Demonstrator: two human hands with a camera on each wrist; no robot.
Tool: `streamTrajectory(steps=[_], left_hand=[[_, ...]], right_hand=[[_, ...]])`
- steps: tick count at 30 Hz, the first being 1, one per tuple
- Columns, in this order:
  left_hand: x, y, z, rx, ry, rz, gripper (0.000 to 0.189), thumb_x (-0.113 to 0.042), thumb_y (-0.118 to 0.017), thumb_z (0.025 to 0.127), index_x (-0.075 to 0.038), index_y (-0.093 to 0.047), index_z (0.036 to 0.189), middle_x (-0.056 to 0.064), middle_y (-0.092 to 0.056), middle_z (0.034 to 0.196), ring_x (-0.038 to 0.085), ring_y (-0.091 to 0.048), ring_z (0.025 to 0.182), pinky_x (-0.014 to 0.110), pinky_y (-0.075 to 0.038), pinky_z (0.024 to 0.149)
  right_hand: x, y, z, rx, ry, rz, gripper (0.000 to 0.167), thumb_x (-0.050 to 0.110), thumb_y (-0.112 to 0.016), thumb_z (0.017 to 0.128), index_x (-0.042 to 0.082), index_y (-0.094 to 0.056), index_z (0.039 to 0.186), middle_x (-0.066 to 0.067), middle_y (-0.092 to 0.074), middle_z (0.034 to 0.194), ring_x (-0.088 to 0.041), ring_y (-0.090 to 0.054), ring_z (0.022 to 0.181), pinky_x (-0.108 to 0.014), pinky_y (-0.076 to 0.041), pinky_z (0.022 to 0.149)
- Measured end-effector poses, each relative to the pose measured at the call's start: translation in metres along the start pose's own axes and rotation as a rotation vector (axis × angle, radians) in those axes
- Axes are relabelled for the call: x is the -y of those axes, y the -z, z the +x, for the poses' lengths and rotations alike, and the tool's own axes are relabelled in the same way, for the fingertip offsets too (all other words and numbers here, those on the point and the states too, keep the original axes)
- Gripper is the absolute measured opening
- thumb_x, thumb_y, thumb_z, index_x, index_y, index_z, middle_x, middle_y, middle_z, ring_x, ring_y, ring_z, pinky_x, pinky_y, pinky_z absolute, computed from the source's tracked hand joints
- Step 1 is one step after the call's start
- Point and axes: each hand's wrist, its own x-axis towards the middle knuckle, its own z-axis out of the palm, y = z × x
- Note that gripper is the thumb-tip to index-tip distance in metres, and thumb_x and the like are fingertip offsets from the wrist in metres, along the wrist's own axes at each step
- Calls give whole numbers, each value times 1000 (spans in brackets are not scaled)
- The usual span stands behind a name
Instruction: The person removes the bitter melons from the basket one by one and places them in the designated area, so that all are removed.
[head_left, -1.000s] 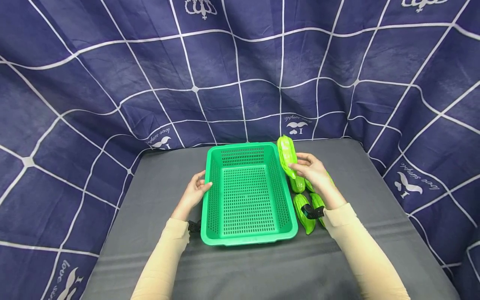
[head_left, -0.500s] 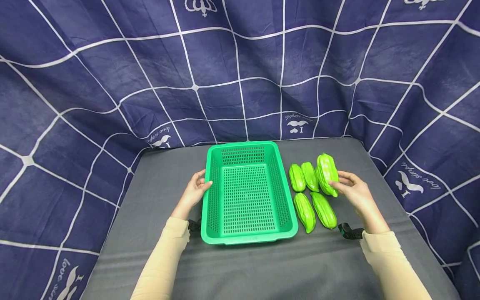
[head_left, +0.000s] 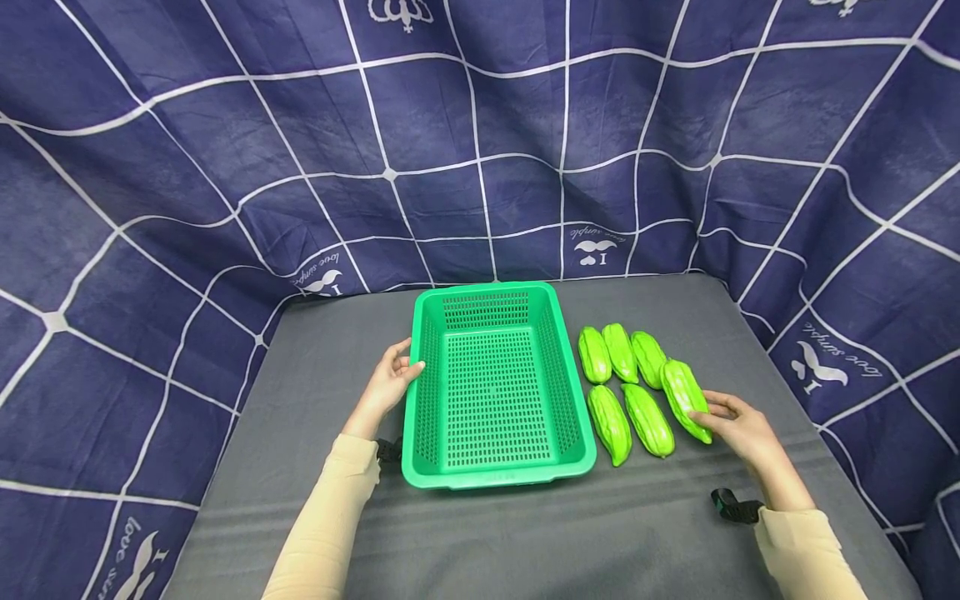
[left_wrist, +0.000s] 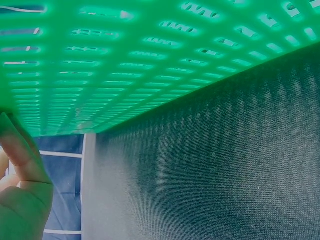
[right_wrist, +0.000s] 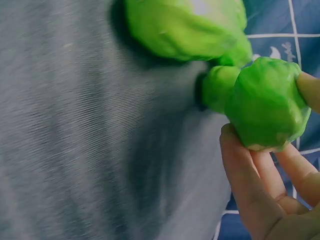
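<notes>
My left hand (head_left: pixel 388 382) holds the left rim of a green plastic basket (head_left: pixel 498 479), thumb over the edge and fingers outside. In the left wrist view, the basket's slotted wall (left_wrist: pixel 115 65) fills the upper part, with the hand (left_wrist: pixel 27 192) at the left edge. Right of the basket, my right hand (head_left: pixel 742 427) grips a bright green bitter melon (head_left: pixel 684 398) by its near end. The right wrist view shows this bitter melon (right_wrist: pixel 267 105) end-on between thumb and fingers. Several more bitter melons (head_left: pixel 610 425) lie in two rows between basket and right hand.
A grey cloth (head_left: pixel 480 542) covers the table. Blue curtains (head_left: pixel 517 200) with white grid lines hang behind and at both sides. Black wrist straps with cameras (head_left: pixel 738 507) sit below the hands.
My right hand has carried its bitter melon from above the basket's right rim rightward and toward me, beside the other bitter melons. The left hand and the basket stay put.
</notes>
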Motion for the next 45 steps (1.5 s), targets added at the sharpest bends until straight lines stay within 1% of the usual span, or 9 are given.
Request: streamTrajectory(steps=[2, 5, 12, 21, 24, 30, 33, 40, 45], left_hand=[[1, 0, 0, -1, 3, 7, 64, -14, -55, 102, -4, -22, 156, 28, -51, 131, 35, -54, 115, 39, -46, 93], [3, 0, 0, -3, 5, 13, 64, -14, -55, 102, -4, -22, 156, 28, -51, 131, 34, -54, 115, 38, -46, 92], [2, 0, 1, -8, 1, -20, 64, -15, -56, 102, -5, -23, 156, 27, -54, 128, 32, -57, 111, 34, -47, 90], [2, -1, 2, -8, -1, -24, 64, -14, -56, 101, -5, -24, 156, 26, -55, 127, 28, -59, 107, 29, -47, 86], [2, 0, 2, 1, -1, -30, 65, -14, -56, 101, -4, -23, 156, 26, -56, 126, 26, -60, 104, 27, -47, 84], [3, 1, 5, 21, 27, -37, 66, -11, -56, 101, -1, -21, 156, 27, -56, 124, 27, -60, 103, 28, -47, 81], [3, 1, 6, 22, 33, -44, 67, -11, -56, 101, -1, -20, 156, 27, -56, 124, 29, -60, 104, 28, -47, 81], [3, 0, 2, -20, 25, -34, 65, -16, -58, 101, -6, -25, 156, 21, -58, 123, 21, -59, 102, 24, -45, 81], [3, -1, 1, -42, 25, -27, 64, -20, -58, 101, -8, -27, 155, 20, -58, 122, 23, -59, 104, 31, -45, 87]], right_hand=[[-5, -1, -1, 6, 3, -8, 75, 39, -63, 95, -9, -36, 146, -35, -48, 139, -16, -60, 98, -29, -48, 77], [-10, -3, -1, 17, -3, -2, 74, 35, -65, 95, -12, -36, 145, -36, -48, 137, 3, -52, 86, -20, -49, 70], [-16, -9, -1, 57, -26, -13, 74, 33, -65, 95, -15, -35, 143, -38, -50, 134, -9, -60, 94, -20, -50, 71], [-20, -17, -3, 91, -55, 8, 74, 32, -65, 93, -17, -36, 141, -37, -53, 129, -2, -55, 82, -23, -51, 70], [-20, -18, -1, 93, -66, 6, 76, 32, -65, 93, -18, -34, 141, -39, -51, 130, -6, -59, 86, -27, -53, 74], [-20, -22, 0, 88, -56, 2, 75, 31, -65, 94, -19, -34, 141, -40, -50, 131, -28, -65, 100, -39, -56, 81], [-20, -22, -1, 88, -52, -2, 76, 31, -65, 94, -19, -33, 141, -40, -50, 131, -31, -64, 101, -40, -56, 82], [-20, -23, -2, 91, -43, -1, 80, 34, -62, 95, -19, -29, 144, -43, -43, 136, -46, -56, 115, -44, -55, 87], [-18, -23, -2, 90, -45, 1, 80, 35, -61, 97, -18, -26, 146, -43, -38, 140, -50, -48, 123, -45, -53, 90]])
